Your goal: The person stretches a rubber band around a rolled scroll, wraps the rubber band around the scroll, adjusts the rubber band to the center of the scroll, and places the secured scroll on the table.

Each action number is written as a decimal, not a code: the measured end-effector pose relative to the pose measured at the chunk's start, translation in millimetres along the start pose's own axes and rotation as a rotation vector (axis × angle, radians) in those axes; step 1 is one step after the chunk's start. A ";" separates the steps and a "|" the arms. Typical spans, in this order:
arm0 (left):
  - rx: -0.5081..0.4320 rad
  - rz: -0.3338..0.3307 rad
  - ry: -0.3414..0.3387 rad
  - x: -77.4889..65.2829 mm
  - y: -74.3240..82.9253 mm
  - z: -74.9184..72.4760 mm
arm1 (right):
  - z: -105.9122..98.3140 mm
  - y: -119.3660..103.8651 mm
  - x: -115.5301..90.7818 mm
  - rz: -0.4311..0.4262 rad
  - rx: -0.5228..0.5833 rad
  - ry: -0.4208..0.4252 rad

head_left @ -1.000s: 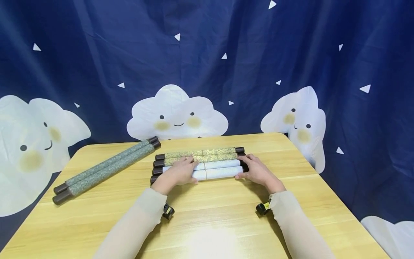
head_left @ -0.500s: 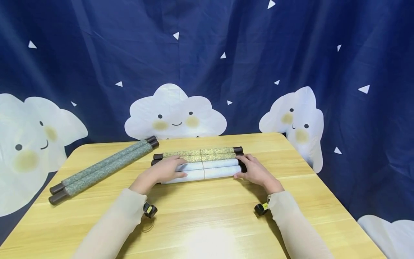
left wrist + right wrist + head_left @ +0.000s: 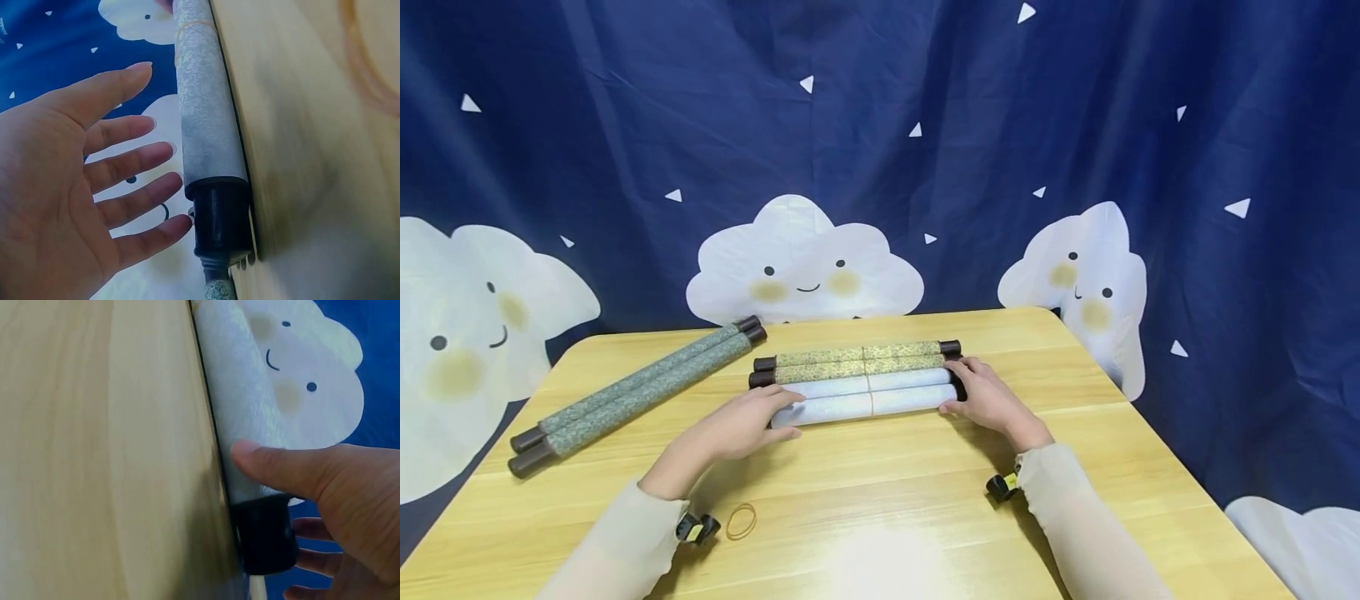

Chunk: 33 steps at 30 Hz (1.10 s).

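Two white patterned scrolls (image 3: pixel 842 406) with dark end knobs lie side by side, a thin rubber band (image 3: pixel 871 404) round their middle. My right hand (image 3: pixel 988 400) holds their right end, thumb on the near scroll and fingers at the far side. In the right wrist view the thumb presses the white roll (image 3: pixel 234 394) just above its black knob (image 3: pixel 265 540). My left hand (image 3: pixel 737 425) is at the left end, thumb and fingers spread. The left wrist view shows its palm empty, the fingertips beside the white roll (image 3: pixel 209 119).
Two yellow-patterned scrolls (image 3: pixel 820 362), also banded, lie right behind the white pair. A longer green pair (image 3: pixel 640 392) lies slanted at the left of the wooden table (image 3: pixel 865 483). A loose rubber band (image 3: pixel 729 530) lies near the left wrist. A blue cloud-print curtain (image 3: pixel 865 108) hangs behind.
My left hand has slid left from the middle of the scrolls to their left end and nearer the table's front. The loose rubber band has come into view. My right hand keeps its place.
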<state>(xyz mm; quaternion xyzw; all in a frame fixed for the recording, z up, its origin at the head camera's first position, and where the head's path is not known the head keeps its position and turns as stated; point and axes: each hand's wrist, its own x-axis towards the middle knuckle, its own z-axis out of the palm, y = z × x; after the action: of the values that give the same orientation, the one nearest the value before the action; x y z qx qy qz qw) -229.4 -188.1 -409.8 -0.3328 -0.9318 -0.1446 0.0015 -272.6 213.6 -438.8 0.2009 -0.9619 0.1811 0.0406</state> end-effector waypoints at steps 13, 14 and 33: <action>-0.060 -0.017 -0.028 -43.5 7.9 0.5 | 7.5 -74.8 -5.4 -0.319 -0.089 0.065; -0.059 -0.017 -0.029 -46.5 8.3 0.5 | 9.8 -81.4 -5.6 -0.338 -0.082 0.053; -0.100 -0.043 -0.024 -98.4 10.0 4.7 | 54.2 -187.8 -2.1 -0.796 -0.130 -0.104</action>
<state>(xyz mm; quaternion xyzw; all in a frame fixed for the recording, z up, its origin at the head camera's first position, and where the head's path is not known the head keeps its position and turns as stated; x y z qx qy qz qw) -146.1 -240.4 -421.4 -0.3141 -0.9303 -0.1871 -0.0294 -195.7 34.3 -427.2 0.5633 -0.8193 0.0796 0.0712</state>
